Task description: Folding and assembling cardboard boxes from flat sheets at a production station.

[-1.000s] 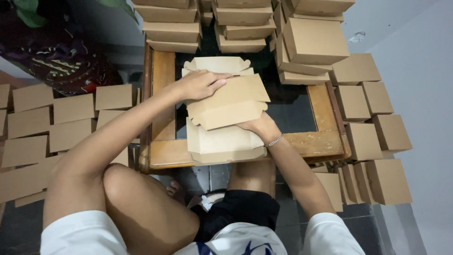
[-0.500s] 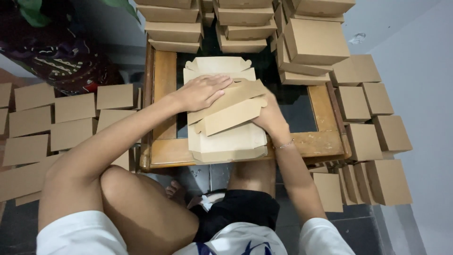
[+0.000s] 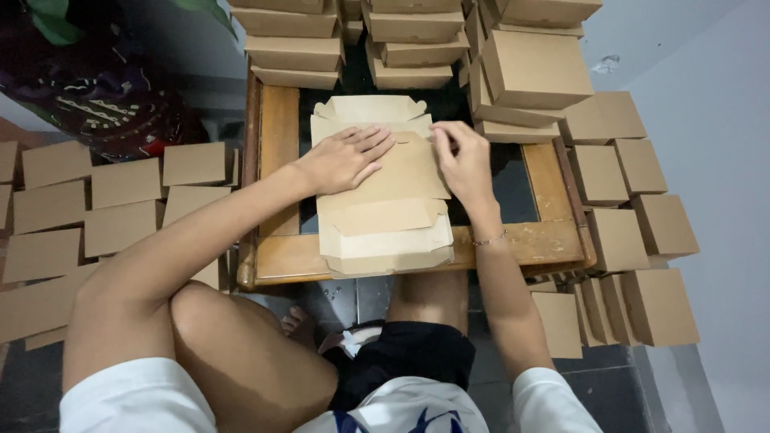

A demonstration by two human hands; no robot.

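Low wooden table (image 3: 277,152), flat cardboard box blanks (image 3: 385,216) stacked on it, folded boxes (image 3: 533,72) at back

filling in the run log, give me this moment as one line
left hand: flat on cardboard box blank | right hand: pinching blank's right edge | blank on wooden table | folded boxes stacked around

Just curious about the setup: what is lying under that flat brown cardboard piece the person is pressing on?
Under the cardboard piece a stack of flat box blanks shows, its edges sticking out near and far, resting on the wooden table. How many blanks lie beneath is hidden.
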